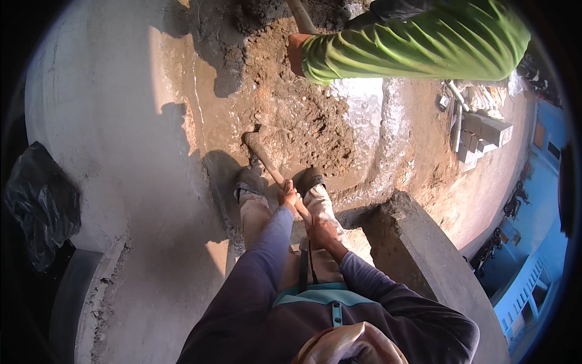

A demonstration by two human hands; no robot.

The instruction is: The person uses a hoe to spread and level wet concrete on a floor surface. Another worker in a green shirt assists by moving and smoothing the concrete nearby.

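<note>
The biggest risk, as I judge it, is the tool's head swinging near feet. The hoe [260,151] has its blade sunk in the wet mortar pile [303,127], and the person's 2 shoes [306,179] stand at the edge of that pile, just beside the handle; a hard pull toward the body could bring the blade against a toe. A second risk is the co-worker's arm in a green sleeve [412,45], which reaches into the same mix from the far side with another handle; 2 tools working 1 pile could clash. The mix also looks slick, so a shoe could slip toward the concrete ledge [424,242] at the right.

Both arms come down in front of the body. The left hand [287,194] sits further down the wooden handle, fingers closed around it. The right hand [321,233] grips nearer the handle's end, close to the waist, fingers wrapped shut. The handle slants away from the body, up and to the left in the view.
</note>
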